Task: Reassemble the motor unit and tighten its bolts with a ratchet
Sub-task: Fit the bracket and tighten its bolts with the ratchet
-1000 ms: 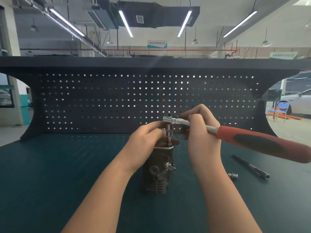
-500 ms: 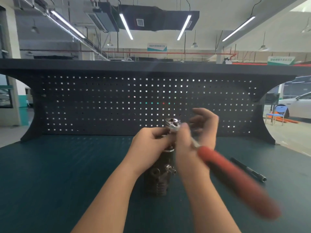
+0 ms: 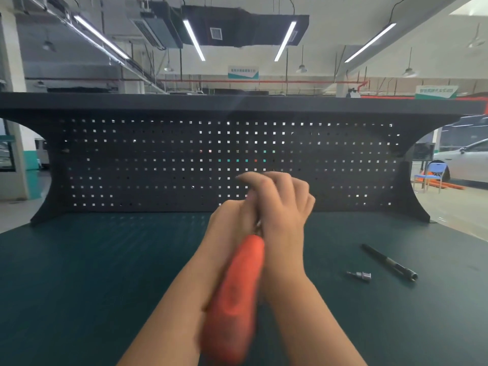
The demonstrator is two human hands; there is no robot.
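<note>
Both hands are bunched up together in the middle of the shot, over the dark green tabletop (image 3: 92, 273) and in front of the black pegboard (image 3: 158, 165) at the back.

The ratchet (image 3: 235, 294) has a fat orange-red handle that points straight back toward the camera, squeezed between the two forearms. It's smeared with motion blur, so no detail on the grip. A tiny bit of the metal shank peeks out right where the hands meet; the head itself is buried behind them.

The right hand (image 3: 282, 204) sits on top and a bit to the right, with its fingers curled over toward the left. It looks wrapped around the ratchet's front end, but honestly the blur and overlap make it too hard to call for sure.

The left hand (image 3: 229, 220) is tucked under and to the left of it, pressed right up against the right one. Its fingers are hidden, so I can't tell what it's gripping or how closed it is.

The motor unit is totally blocked by the hands and handle here.

Off to the right on the tabletop, well apart from the hands, a small silver socket bit (image 3: 360, 275) lies on its side, and just beyond it a long black extension bar (image 3: 388, 262) lies diagonally.
</note>
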